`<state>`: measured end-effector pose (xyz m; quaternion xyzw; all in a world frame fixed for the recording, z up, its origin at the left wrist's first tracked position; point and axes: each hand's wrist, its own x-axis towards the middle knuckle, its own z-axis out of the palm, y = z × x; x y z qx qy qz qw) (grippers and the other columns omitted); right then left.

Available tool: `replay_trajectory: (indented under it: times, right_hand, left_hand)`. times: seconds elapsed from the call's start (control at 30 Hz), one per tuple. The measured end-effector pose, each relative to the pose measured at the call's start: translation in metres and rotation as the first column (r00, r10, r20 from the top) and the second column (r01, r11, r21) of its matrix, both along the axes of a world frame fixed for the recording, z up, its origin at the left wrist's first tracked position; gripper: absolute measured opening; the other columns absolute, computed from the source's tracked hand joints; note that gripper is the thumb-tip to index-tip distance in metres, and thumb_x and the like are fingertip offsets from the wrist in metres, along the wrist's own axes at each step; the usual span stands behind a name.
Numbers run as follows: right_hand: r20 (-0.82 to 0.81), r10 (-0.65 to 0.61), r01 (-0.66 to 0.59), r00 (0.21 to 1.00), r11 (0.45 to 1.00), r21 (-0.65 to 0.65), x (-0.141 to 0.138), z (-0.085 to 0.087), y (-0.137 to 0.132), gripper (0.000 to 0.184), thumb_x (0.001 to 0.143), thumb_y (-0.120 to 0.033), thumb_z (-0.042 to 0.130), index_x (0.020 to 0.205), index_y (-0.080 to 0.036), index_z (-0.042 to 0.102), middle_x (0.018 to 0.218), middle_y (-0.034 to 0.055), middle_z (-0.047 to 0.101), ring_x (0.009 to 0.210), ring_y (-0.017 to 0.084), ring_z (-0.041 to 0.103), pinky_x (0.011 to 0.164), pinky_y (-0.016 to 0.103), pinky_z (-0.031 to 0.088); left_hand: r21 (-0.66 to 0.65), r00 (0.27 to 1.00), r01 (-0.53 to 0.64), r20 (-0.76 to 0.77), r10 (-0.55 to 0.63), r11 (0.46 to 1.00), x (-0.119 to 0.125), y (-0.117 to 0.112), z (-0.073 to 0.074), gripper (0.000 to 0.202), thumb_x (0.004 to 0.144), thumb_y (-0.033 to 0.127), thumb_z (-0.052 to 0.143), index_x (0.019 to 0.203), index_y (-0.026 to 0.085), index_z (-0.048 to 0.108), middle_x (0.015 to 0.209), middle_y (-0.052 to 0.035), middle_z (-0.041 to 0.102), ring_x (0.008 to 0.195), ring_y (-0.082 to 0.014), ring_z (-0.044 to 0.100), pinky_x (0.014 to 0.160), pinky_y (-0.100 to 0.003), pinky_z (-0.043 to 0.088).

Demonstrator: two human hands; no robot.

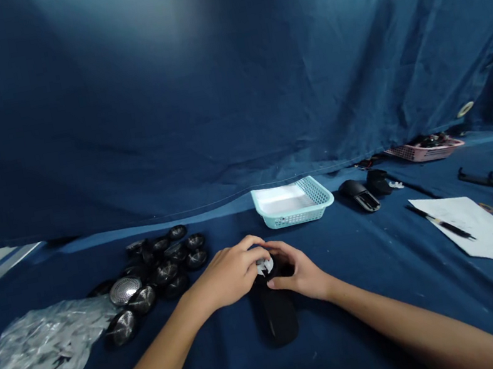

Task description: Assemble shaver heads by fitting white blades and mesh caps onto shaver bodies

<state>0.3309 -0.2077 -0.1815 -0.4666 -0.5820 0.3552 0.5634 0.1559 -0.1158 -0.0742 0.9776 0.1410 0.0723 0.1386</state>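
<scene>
My left hand (233, 271) and my right hand (302, 271) meet at the middle of the table, fingers closed around a small round black part with a white plastic piece (265, 266) showing in it. The left fingertips press on the white piece from the left and above. From the right, the thumb and fingers of my right hand grip the black part's side. Below them a long black rounded part (280, 318) lies on the cloth; whether it joins the round part I cannot tell. To the left is a pile of shiny black round caps (165, 272), one with a silver mesh disc (125, 290).
A clear bag of white plastic pieces (35, 368) lies front left. Behind my hands stands a light blue basket (293, 217). To the right are black housings (359, 194), white paper (487, 225) with a pen, and a pink basket (427, 152). Blue cloth (210, 89) hangs behind.
</scene>
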Motion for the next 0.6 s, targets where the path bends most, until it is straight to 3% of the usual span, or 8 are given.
replay_trajectory:
  times: [0.3, 0.47, 0.6]
  right_hand:
    - [0.053, -0.019, 0.02, 0.998, 1.0, -0.005, -0.0004, -0.0007, -0.0017, 0.07, 0.07, -0.021, 0.08, 0.132, -0.027, 0.047, 0.121, 0.0055, 0.062, 0.112, 0.023, 0.058, 0.099, 0.041, 0.044]
    - [0.065, -0.022, 0.023, 0.998, 1.0, -0.012, 0.0006, -0.001, -0.0014, 0.072, 0.07, -0.022, 0.08, 0.133, -0.027, 0.046, 0.119, 0.0056, 0.062, 0.109, 0.023, 0.059, 0.097, 0.041, 0.045]
    - [0.068, -0.027, 0.028, 0.997, 1.0, -0.009, 0.0006, -0.0027, -0.0008, 0.072, 0.07, -0.023, 0.08, 0.133, -0.026, 0.046, 0.12, 0.0065, 0.062, 0.111, 0.023, 0.059, 0.098, 0.041, 0.045]
  left_hand:
    - [0.086, 0.997, -0.073, 0.01, 0.072, 0.994, 0.0, 0.005, -0.0049, 0.04, 0.085, 0.01, 0.037, 0.114, 0.028, 0.058, 0.139, 0.0025, 0.048, 0.099, -0.0202, 0.065, 0.087, -0.033, 0.049]
    - [0.13, 0.996, -0.082, -0.011, 0.084, 0.988, 0.0011, 0.0012, -0.0048, 0.035, 0.085, 0.011, 0.036, 0.106, 0.026, 0.061, 0.143, 0.0025, 0.043, 0.09, -0.0198, 0.066, 0.083, -0.036, 0.051]
    - [0.063, 0.999, -0.038, -0.029, 0.04, 0.997, 0.0014, -0.0025, -0.0017, 0.037, 0.084, 0.008, 0.037, 0.099, 0.027, 0.065, 0.145, 0.006, 0.042, 0.09, -0.017, 0.066, 0.082, -0.031, 0.051]
